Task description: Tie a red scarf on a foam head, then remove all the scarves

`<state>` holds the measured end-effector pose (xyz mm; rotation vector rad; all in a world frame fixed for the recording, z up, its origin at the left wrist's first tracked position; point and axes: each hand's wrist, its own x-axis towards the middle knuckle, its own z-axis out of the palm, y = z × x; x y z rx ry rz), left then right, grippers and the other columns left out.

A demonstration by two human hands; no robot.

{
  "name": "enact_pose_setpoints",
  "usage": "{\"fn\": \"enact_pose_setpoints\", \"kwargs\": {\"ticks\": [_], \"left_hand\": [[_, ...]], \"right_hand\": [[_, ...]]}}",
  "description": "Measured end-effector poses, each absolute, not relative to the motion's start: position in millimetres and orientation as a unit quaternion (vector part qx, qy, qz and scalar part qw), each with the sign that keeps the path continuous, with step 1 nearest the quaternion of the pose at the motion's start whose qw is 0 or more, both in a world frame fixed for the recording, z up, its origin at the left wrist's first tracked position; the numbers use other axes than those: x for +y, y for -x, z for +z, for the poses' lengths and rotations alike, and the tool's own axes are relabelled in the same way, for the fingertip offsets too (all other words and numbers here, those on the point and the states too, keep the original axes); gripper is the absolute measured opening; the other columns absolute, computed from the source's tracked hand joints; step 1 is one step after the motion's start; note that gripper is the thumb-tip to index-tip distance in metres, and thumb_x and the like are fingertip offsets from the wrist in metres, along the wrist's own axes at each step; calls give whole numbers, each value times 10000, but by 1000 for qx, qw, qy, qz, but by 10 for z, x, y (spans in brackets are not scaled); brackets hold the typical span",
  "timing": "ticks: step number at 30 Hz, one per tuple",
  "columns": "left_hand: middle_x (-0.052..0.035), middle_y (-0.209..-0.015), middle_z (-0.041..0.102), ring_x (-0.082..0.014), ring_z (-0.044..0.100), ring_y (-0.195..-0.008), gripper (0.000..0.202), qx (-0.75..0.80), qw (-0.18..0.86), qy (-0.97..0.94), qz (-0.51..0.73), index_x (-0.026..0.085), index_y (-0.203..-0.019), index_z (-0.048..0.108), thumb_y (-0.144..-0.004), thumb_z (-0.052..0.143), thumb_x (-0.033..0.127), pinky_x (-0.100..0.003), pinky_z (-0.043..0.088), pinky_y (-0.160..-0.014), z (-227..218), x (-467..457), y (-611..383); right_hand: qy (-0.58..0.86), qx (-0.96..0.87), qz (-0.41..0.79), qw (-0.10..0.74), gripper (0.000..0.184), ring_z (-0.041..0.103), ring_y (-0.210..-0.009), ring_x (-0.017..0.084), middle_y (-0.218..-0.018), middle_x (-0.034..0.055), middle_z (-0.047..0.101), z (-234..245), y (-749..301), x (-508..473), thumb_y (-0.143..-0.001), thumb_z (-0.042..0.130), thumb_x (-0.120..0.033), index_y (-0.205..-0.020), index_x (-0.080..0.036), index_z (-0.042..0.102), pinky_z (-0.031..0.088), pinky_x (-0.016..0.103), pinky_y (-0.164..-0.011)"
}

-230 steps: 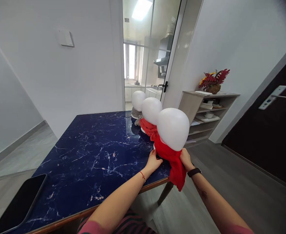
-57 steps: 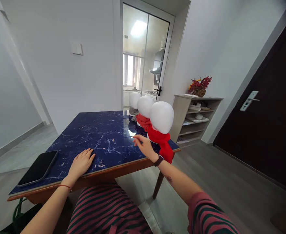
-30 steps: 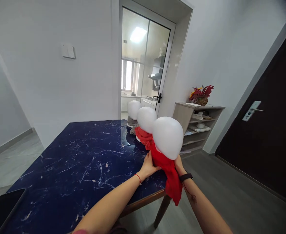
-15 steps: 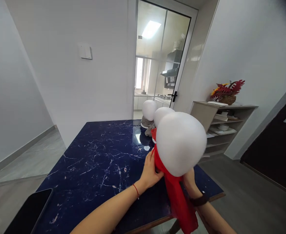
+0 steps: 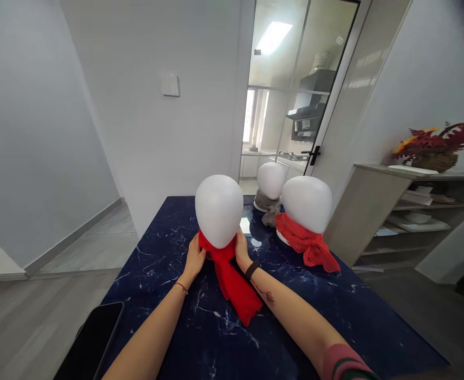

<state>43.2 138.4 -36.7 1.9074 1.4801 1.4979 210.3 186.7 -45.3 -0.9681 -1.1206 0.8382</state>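
Observation:
A smooth white mannequin head point(image 5: 219, 210) stands on the dark blue marbled table, with a red scarf point(image 5: 235, 287) round its neck. The scarf's tail hangs forward onto the tabletop. From the left side, my left hand point(image 5: 195, 257) grips the scarfed neck. On the opposite side my right hand point(image 5: 242, 249) is closed round it, some fingers hidden behind the head. To the right sits a second mannequin head point(image 5: 307, 203) wearing a knotted red scarf point(image 5: 309, 244). Behind is a third mannequin head point(image 5: 271, 179) with a grey-brown scarf point(image 5: 267, 203).
A black phone point(image 5: 93, 340) lies at the table's point(image 5: 168, 311) near left corner. A shelf unit point(image 5: 378, 211) with a dried flower basket point(image 5: 435, 158) stands at the right. Behind the table are a wall and a glass door point(image 5: 283, 121).
Both hands have carried the red-scarfed mannequin head from the table's right front edge leftward and back, setting it on the table. My view has turned right.

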Motion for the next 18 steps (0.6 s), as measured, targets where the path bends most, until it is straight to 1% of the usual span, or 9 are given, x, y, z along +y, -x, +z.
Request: {"fn": "enact_pose_setpoints", "kwargs": {"ticks": [5,8,11,15,17,18], "left_hand": [[-97,-1369,506,-225,448,-1273,497,507,210,-635,544,195,-1313,475,-819,416,187,-442,319,-1083,-388,1532,-328],[-78,-1374,506,-221,440,-1285,506,504,219,-633,545,207,-1318,471,-816,417,188,-434,318,-1091,-372,1550,-346],[-88,-1368,510,-225,446,-1280,503,513,198,-638,539,195,-1331,452,-831,413,217,-429,331,-1086,-385,1560,-349],[-137,-1402,441,-239,407,-1302,575,562,165,-611,533,149,-1368,353,-803,448,196,-427,309,-1098,-424,1511,-310],[-170,-1341,461,-258,440,-1257,562,607,120,-570,541,116,-1321,375,-773,477,184,-432,345,-1066,-407,1420,-287],[-171,-1279,489,-263,471,-1211,518,626,87,-550,547,112,-1273,409,-766,484,185,-435,375,-1033,-386,1356,-283]], "right_hand": [[432,-521,371,636,406,596,-975,192,-1041,73,670,-569,-2009,2073,-831,401,-506,-987,-194,609,474,334,-850],[445,-527,364,626,389,594,-980,184,-1025,58,670,-619,-2021,2123,-838,406,-494,-1019,-206,596,475,325,-835],[459,-529,359,617,392,596,-978,180,-1046,65,661,-637,-2023,2126,-832,417,-488,-1044,-200,577,473,316,-828],[500,-510,324,621,409,565,-1039,190,-1148,105,605,-619,-2082,2013,-829,408,-484,-1081,-186,529,449,315,-855],[530,-489,292,628,389,537,-1067,203,-1153,124,583,-603,-2145,1907,-830,389,-471,-1059,-180,508,428,322,-871],[543,-482,277,630,366,532,-1061,208,-1131,127,582,-594,-2176,1849,-830,380,-460,-1033,-181,501,420,325,-869]]}}
